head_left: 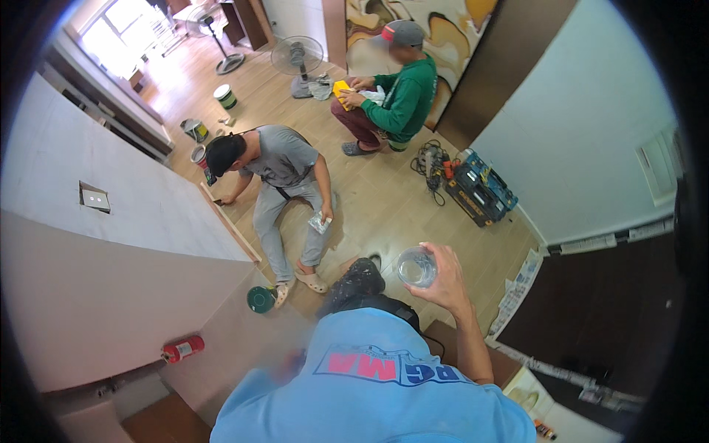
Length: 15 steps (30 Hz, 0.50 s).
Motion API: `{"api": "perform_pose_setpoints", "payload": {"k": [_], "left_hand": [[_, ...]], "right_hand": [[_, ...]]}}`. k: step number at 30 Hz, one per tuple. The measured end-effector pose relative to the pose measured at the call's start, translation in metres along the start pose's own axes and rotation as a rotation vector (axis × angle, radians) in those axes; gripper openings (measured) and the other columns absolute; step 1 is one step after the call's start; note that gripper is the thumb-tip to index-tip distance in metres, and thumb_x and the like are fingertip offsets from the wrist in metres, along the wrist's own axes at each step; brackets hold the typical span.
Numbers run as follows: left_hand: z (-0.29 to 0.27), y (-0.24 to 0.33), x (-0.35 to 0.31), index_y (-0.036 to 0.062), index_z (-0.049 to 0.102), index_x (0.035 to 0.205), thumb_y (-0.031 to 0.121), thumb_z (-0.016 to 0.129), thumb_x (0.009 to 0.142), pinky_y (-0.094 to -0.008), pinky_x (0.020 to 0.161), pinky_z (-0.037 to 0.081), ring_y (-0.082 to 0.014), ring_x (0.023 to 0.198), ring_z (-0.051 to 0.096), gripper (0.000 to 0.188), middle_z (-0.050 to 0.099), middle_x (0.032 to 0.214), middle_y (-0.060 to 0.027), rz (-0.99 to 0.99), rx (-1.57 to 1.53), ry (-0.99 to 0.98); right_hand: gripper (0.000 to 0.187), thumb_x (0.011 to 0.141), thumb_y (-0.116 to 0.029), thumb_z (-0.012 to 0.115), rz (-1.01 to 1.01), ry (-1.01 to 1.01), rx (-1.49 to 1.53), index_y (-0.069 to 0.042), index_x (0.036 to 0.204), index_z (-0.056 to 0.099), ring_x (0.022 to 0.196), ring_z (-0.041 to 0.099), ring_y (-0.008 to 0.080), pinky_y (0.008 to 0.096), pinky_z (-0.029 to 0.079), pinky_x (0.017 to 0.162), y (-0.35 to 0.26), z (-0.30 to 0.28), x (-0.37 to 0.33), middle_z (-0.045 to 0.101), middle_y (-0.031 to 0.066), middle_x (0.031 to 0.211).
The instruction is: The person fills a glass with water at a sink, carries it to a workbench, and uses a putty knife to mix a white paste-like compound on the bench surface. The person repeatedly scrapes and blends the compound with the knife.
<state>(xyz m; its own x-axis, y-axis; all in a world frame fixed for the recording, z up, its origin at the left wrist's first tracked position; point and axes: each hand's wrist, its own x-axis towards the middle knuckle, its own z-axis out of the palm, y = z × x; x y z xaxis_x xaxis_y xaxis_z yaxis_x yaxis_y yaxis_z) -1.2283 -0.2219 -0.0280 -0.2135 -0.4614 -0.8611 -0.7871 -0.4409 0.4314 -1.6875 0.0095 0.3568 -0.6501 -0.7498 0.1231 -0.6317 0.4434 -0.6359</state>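
Note:
My right hand [447, 283] is raised over the floor on the right, its fingers wrapped round a clear drinking cup [417, 267]. The cup's open rim faces up, and what it contains, if anything, is hard to make out. Low on the left, my left hand [289, 367] is a dim blur beside my light blue shirt [354, 402]. Its fingers cannot be made out. Beyond my dark, paint-spotted trousers [354, 284] spreads the wood-look floor [369, 225].
A person in grey [284, 159] sits by the left wall; another in green [406, 96] squats farther back. A toolbox [476, 188] with corded tools lies right. A green-lidded tub [260, 299], a red fire extinguisher [182, 348], paint cans [224, 96] and standing fans [297, 57] are around.

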Motion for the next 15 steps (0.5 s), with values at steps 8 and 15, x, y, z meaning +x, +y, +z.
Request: {"api": "perform_pose_setpoints", "payload": {"k": [8, 15], "left_hand": [[0.059, 0.134, 0.108, 0.0008, 0.077, 0.106, 0.029, 0.070, 0.102, -0.0401, 0.070, 0.057, -0.0241, 0.075, 0.073, 0.029, 0.077, 0.092, -0.0100, -0.052, -0.196, 0.065], [0.038, 0.461, 0.282, -0.0004, 0.080, 0.103, 0.030, 0.068, 0.107, -0.0383, 0.073, 0.056, -0.0187, 0.081, 0.073, 0.033, 0.078, 0.085, -0.0092, 0.353, -0.347, 0.288]], "right_hand": [[0.093, 0.065, -0.027, 0.105, -0.063, -0.070, 0.112, -0.006, 0.145, 0.063, 0.122, 0.066, 0.0377, 0.0493, 0.052, 0.109, 0.061, 0.022, 0.227, 0.072, 0.0165, 0.130], [0.092, 0.066, -0.025, 0.104, -0.084, -0.202, 0.061, -0.005, 0.145, 0.062, 0.126, 0.066, 0.0392, 0.0498, 0.053, 0.109, 0.061, 0.049, 0.460, 0.070, 0.0174, 0.131]]}}
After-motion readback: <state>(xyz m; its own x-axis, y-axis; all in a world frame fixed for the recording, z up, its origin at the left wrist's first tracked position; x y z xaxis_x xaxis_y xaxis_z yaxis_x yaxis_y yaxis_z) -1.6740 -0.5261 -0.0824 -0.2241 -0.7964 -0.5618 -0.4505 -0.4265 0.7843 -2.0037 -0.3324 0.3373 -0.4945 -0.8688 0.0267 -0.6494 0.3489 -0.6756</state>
